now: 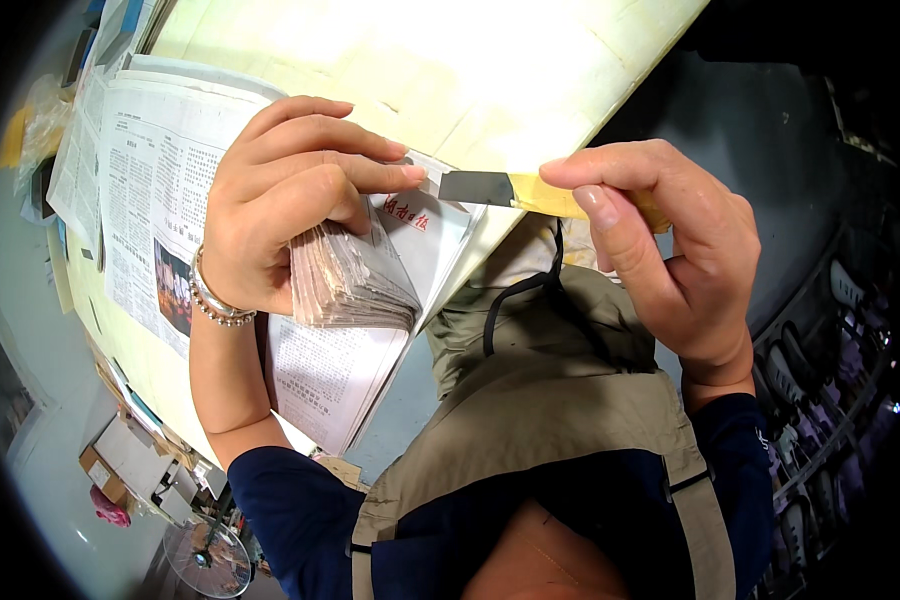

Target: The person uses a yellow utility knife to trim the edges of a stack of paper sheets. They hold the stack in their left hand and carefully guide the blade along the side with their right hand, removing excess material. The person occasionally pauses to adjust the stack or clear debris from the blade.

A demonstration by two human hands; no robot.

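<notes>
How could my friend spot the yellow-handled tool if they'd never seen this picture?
Start at the big pale table up top, then find the right hand to the right of its slanting edge. That hand pinches the flat tool. Unlike the thick paper wad in the left hand, it is thin, with a dark grey blade and a yellow handle.

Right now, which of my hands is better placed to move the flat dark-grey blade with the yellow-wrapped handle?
Your right hand, I'd say: it pinches the yellow-wrapped handle behind the flat dark-grey blade. Your left hand seems occupied holding the thick, folded wad of greyish paper.
</notes>
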